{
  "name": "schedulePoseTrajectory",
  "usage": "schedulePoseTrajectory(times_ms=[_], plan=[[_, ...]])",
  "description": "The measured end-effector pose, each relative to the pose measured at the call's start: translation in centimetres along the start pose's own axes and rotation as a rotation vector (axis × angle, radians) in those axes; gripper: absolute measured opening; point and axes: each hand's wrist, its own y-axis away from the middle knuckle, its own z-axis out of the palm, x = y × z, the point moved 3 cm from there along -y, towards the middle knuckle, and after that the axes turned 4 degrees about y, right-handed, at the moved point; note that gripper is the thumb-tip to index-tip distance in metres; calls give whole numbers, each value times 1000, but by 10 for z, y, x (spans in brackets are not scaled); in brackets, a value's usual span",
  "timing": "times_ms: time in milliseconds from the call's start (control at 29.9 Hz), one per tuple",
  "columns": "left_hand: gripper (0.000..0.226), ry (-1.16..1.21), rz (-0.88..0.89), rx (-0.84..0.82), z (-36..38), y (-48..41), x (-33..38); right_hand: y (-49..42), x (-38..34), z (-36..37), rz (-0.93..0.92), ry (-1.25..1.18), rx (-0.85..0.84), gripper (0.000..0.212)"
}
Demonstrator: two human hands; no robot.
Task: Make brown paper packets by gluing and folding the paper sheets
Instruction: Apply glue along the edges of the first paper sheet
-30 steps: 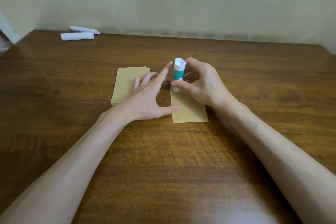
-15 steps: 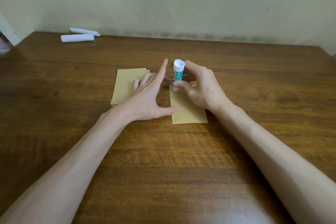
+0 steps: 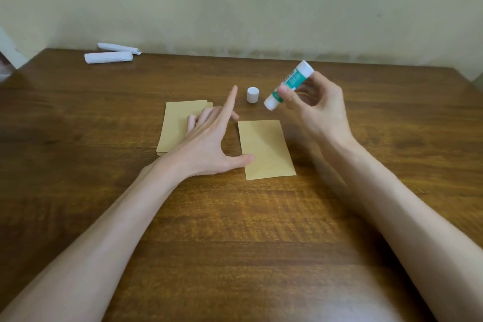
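Gluing is the step in hand: the right grip (image 3: 321,110) pinches one glue stick (image 3: 288,85) between thumb and fingertips, tilted in the air at centre right of the frame, above one loose brown sheet (image 3: 265,149) lying flat at centre. The left grip (image 3: 209,146) holds nothing — fingers straight and spread, thumb tip touching the sheet's left edge, other fingers over one stack of sheets (image 3: 177,128), count unclear. One white cap (image 3: 252,95) stands beyond the sheet. Two white paper rolls (image 3: 108,57) lie at upper left on the desk (image 3: 235,243). Next, likely, the stick must meet a sheet edge — lightly, with the paper pinned.
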Motion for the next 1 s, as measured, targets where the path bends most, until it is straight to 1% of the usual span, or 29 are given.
schedulePoseTrajectory(times_ms=[100,134,200,267,334,468,601,701,835,902,968,1002], plan=[[124,2,31,64,0,0,-1,2,2,-6,20,18,11,34],[118,20,44,81,-1,1,0,3,3,-8,31,17,14,35],[98,63,67,102,-1,3,2,6,5,-9,48,16,6,37],[78,90,85,84,-1,4,3,10,7,-11,68,5,2,37],[65,105,92,54,0,4,3,13,9,-14,90,-16,9,36],[56,103,98,41,-2,4,4,15,11,-19,145,-80,29,24],[41,86,121,40,-5,6,4,16,16,-22,155,-51,21,31],[33,83,121,38,-7,5,4,19,13,-23,127,-45,-39,29],[38,95,110,35,-6,5,5,26,3,-17,0,16,-200,28],[34,124,117,106,-7,5,6,26,3,-12,-12,65,-196,29],[25,173,112,214,-13,5,6,24,5,-15,24,61,-114,26],[21,201,100,272,-17,5,5,23,6,-18,66,20,-62,25]])
